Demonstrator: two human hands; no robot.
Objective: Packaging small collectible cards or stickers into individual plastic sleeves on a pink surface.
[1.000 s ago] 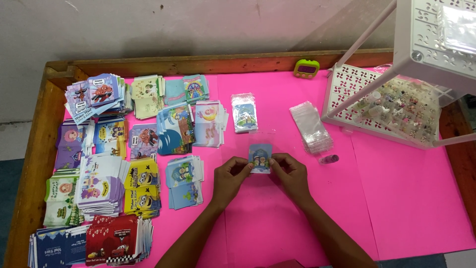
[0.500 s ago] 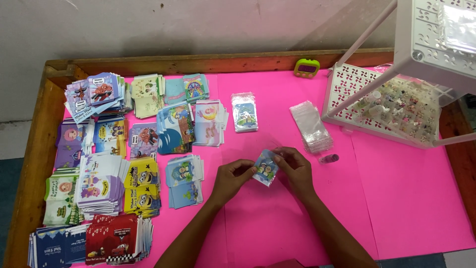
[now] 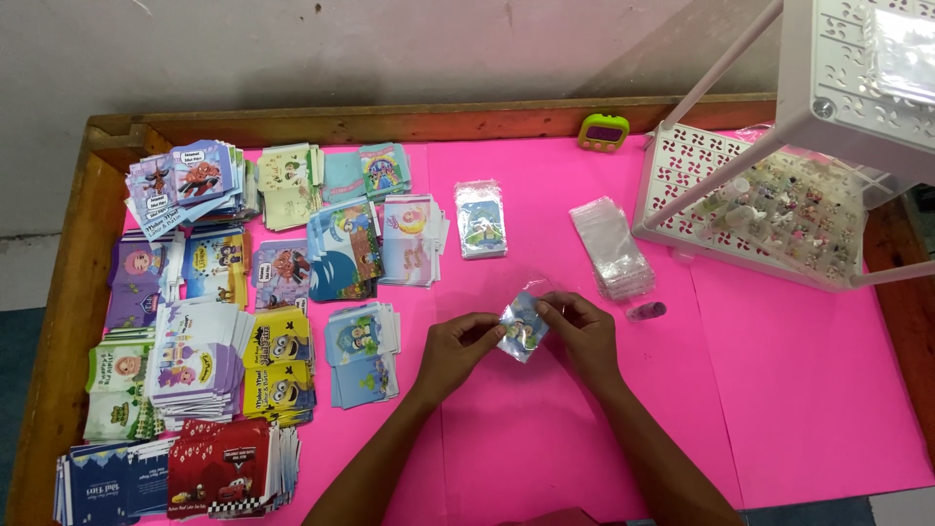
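Note:
My left hand (image 3: 456, 353) and my right hand (image 3: 582, 333) pinch a small blue cartoon card in a clear plastic sleeve (image 3: 523, 324) between them, just above the pink table top (image 3: 799, 390). The card is tilted, its top leaning toward my right hand. A stack of empty clear sleeves (image 3: 612, 247) lies just beyond my right hand. A pile of sleeved blue cards (image 3: 481, 219) lies farther back, in the middle.
Many piles of colourful cartoon cards (image 3: 234, 321) cover the left half of the table. A white perforated rack (image 3: 769, 209) with small trinkets stands at the right. A green and purple gadget (image 3: 604, 131) sits by the wooden back edge. A small purple object (image 3: 647, 312) lies beside my right hand.
The card was held upright and facing me; both hands have since shifted slightly and tilted it to the right.

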